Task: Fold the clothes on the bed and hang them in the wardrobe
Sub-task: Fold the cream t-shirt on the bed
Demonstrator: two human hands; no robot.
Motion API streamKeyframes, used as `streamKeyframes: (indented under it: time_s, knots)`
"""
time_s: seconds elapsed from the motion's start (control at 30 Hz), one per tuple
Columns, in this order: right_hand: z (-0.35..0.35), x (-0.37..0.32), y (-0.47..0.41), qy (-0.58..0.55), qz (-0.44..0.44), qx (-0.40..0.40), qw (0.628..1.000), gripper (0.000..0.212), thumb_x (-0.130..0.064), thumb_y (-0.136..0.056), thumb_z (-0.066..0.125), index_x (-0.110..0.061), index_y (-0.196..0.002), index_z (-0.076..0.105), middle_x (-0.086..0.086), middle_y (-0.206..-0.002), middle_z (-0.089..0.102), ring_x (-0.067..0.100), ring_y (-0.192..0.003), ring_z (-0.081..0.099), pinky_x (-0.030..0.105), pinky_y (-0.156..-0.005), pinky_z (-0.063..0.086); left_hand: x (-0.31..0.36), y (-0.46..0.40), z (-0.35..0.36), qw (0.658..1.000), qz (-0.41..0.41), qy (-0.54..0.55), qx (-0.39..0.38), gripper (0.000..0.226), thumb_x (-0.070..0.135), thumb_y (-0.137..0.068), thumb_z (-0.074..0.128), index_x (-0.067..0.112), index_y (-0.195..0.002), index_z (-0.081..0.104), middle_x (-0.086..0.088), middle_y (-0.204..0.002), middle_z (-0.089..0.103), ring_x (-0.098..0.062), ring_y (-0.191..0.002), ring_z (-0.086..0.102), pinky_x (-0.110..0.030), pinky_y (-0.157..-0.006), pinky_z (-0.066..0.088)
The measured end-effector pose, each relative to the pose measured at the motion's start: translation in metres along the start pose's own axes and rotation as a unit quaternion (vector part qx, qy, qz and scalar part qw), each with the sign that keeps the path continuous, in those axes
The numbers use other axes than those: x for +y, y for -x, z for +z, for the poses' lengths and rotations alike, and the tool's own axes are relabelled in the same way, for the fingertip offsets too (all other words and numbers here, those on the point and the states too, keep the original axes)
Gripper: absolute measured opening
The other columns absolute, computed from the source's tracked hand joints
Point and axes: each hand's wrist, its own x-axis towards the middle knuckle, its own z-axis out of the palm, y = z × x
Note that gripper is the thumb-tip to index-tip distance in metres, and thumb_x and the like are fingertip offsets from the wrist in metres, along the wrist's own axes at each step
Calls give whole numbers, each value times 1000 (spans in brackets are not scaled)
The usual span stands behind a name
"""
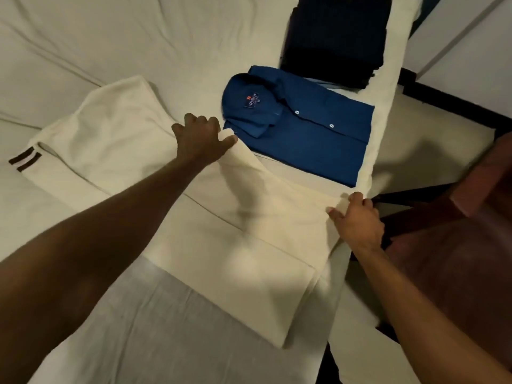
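Observation:
A cream shirt (238,245) with dark stripes on one sleeve cuff lies partly folded across the white bed (110,37). My left hand (202,139) pinches a raised edge of the cream shirt near its far side. At the bed's right edge my right hand (357,220) grips the shirt's other corner. Just beyond them a folded blue button shirt (313,128) lies flat. A folded dark garment (335,37) sits behind it at the far edge.
The bed's right edge (379,151) drops to a pale floor (432,151). A reddish-brown chair (457,239) stands close beside the bed at right. White panels (471,51) with a dark base fill the upper right.

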Motion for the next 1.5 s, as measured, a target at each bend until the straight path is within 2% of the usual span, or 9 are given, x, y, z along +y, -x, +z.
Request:
streamKeyframes:
  time_s: [0.17,0.23,0.33,0.53,0.73,0.87,1.03,1.17,1.5]
  knots:
    - [-7,10,-24,-300,147,26,942,5,-19,-90,66,-18,-95,65,14,-109,69,31,-94,62,40,-88,51,13,-33,-1,973,-127,193,-19,39,49,-92,60,24,-121,64,-1,-125,64,-28,-126,51,-44,-107,29]
    - [-8,14,-31,-401,213,22,891,13,-22,-85,73,-19,-83,61,10,-102,70,24,-84,60,42,-91,54,11,-32,0,965,-141,222,-2,37,50,-90,63,25,-118,65,0,-121,65,-26,-124,53,-44,-108,32]
    - [-2,15,-34,-393,224,38,891,15,-24,-84,77,-17,-91,66,0,-93,67,23,-91,64,43,-93,54,10,-29,1,965,-132,225,7,30,47,-91,63,25,-111,66,0,-114,67,-27,-118,55,-44,-104,35]
    - [1,12,-40,-404,184,36,895,23,-19,-88,73,-13,-110,70,-3,-96,64,17,-95,61,28,-94,49,10,-29,0,964,-92,251,-9,21,28,-89,62,27,-110,62,2,-105,66,-28,-113,58,-46,-104,43]
    - [-10,14,-17,-428,113,75,893,18,-16,-88,60,-27,-74,60,-5,-78,63,13,-73,55,40,-78,53,-1,-16,-24,961,5,275,-13,31,28,-79,57,43,-104,68,11,-98,68,-19,-103,62,-48,-100,46]
    - [-19,24,43,-472,-28,67,879,21,-8,-83,57,-26,-71,60,-4,-80,59,6,-74,52,26,-73,43,-33,37,-34,961,72,266,35,18,28,-78,56,35,-92,65,9,-95,71,-13,-94,65,-47,-91,50]
    - [18,38,103,-220,-246,-26,944,9,-16,-72,57,-16,-75,66,-6,-81,53,14,-83,50,27,-65,42,-92,134,-12,981,49,182,52,24,23,-70,56,23,-89,70,12,-80,58,-25,-104,54,-44,-90,38]
    - [46,33,118,-14,-345,-27,938,9,-22,-69,57,-20,-78,58,-4,-85,54,17,-87,49,26,-50,41,-116,158,19,990,53,128,0,25,25,-63,57,23,-84,70,10,-83,65,-32,-102,55,-46,-85,39]
    - [44,26,135,83,-404,16,911,29,-32,-70,47,-15,-86,65,0,-84,63,21,-82,56,26,-49,45,-120,164,18,972,3,228,-49,18,34,-74,53,34,-83,69,15,-85,64,-22,-99,55,-45,-89,47]
